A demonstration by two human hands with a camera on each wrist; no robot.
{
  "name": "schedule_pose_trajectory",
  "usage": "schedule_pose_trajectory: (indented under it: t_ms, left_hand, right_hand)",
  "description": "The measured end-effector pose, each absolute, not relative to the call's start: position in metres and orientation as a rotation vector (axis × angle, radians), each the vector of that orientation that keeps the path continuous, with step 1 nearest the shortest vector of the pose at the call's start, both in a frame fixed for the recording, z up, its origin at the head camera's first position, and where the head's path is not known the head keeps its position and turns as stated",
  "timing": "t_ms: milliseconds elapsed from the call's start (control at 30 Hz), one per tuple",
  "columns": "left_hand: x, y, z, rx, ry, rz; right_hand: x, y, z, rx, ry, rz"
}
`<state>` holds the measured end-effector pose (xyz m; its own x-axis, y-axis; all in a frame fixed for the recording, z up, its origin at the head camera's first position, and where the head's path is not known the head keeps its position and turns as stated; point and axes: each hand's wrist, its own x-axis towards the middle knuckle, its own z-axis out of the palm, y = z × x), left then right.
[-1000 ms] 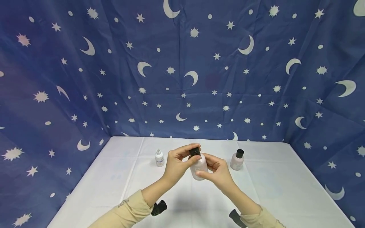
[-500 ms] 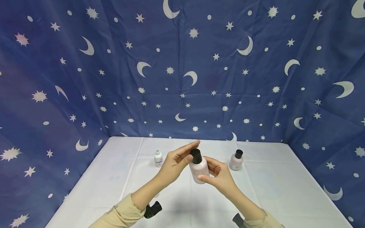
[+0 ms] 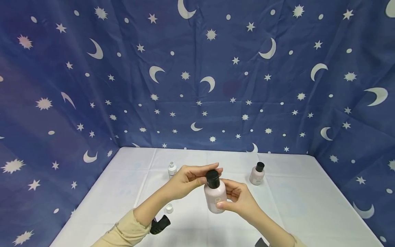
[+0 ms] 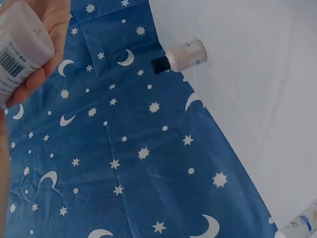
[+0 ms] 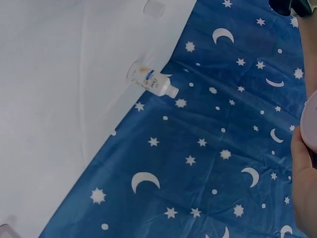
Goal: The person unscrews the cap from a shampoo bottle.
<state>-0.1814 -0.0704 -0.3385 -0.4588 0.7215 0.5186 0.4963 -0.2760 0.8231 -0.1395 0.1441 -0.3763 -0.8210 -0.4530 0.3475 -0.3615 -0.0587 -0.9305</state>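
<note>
My right hand (image 3: 242,202) grips a pale pink lotion bottle (image 3: 213,200) by its lower body, thumb across the front. The bottle is held above the table, tilted slightly. On top sits its black cap (image 3: 213,179), with my left hand (image 3: 183,182) at it: thumb against the cap's left side, fingers reaching behind, their contact partly hidden. In the left wrist view the bottle (image 4: 20,49) shows a barcode label and its base. Only an edge of the bottle (image 5: 310,124) shows in the right wrist view.
A second pink bottle (image 3: 257,175) with a black cap stands at the back right. A small white bottle (image 3: 172,169) without a cap stands at back left, partly behind the left hand. A small white cap (image 3: 169,208) lies nearer on the white tablecloth (image 3: 308,206).
Both hands have come lower and nearer with the pink bottle. The left thumb has shifted from the cap's front to its left side. The small white cap has come into sight.
</note>
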Motion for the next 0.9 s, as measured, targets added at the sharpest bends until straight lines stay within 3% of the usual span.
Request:
schedule_pose_trajectory:
  t_ms: [433, 900]
  left_hand:
    - [-0.167, -0.058, -0.339, 1.476, 1.828, 2.059]
    - [-0.162, -0.041, -0.343, 1.362, 1.851, 2.306]
  right_hand:
    - [-0.133, 0.144, -0.375, -1.119, 2.238, -2.159]
    - [-0.133, 0.136, -0.368, -0.858, 2.308, -2.175]
